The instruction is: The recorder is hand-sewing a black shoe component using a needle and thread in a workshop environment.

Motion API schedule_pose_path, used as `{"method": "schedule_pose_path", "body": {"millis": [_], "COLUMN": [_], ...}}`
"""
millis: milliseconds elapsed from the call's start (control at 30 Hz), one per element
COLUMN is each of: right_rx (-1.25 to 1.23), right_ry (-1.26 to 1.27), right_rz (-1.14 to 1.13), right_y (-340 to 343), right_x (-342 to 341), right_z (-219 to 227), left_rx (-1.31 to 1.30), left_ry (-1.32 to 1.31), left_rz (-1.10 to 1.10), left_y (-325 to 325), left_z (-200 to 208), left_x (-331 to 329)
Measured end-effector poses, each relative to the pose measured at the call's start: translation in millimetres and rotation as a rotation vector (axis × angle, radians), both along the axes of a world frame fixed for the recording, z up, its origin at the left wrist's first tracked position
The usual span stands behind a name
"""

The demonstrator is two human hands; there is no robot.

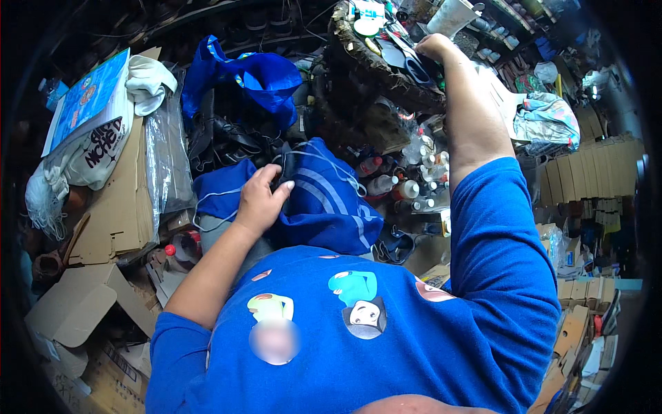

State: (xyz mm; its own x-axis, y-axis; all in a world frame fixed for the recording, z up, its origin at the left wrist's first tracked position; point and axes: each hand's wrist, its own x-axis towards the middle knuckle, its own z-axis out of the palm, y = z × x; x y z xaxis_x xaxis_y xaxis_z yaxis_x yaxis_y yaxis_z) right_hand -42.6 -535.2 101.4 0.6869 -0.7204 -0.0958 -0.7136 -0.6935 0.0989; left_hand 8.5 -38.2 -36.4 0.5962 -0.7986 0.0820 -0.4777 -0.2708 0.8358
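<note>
Nearest, the blue shirt (427, 345) fills the bottom of the frame. Just above it, left of centre, the left hand (256, 205) rests on a dark blue striped bag (327, 207). Its thumb and forefinger stand apart with something dark between them (whether they pinch it, I cannot tell). The bag's larger part lies to the right of this hand, its long axis slanting down toward lower right; a smaller fold reaches left. The left hand touches the bag; the right is well apart from it.

Right of the bag, plastic bottles (407, 188) crowd together. Beyond the bag, an open bright blue bag (272, 86) sits upper centre-left. At upper right, the right hand (434, 47) reaches to a round, rough-edged block (350, 58); its fingertips are hidden, so its grip cannot be told. Scissors (416, 70) lie just below and left of that hand, blades pointing upper left. A whitish container (452, 15) is just above it.
</note>
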Motion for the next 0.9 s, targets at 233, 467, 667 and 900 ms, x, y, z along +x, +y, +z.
{"method": "schedule_pose_path", "body": {"millis": [233, 467, 667, 900], "right_rx": [-0.084, 0.012, 0.764, 0.790], "right_ry": [-0.419, -1.346, -0.881, -0.426], "right_rz": [-0.185, 0.219, 0.165, 0.423], "right_y": [36, 74, 226, 308], "right_x": [-6, -47, -109, -140], "right_z": [3, 34, 2, -68], "left_rx": [-0.006, -0.084, -0.149, -0.136], "left_ry": [-0.343, -0.299, -0.410, -0.213], "left_rz": [-0.246, -0.113, -0.147, -0.077], "left_y": [-11, -17, -9, -15], "left_z": [5, -10, -9, -13], "left_x": [-23, -26, -21, -28]}}
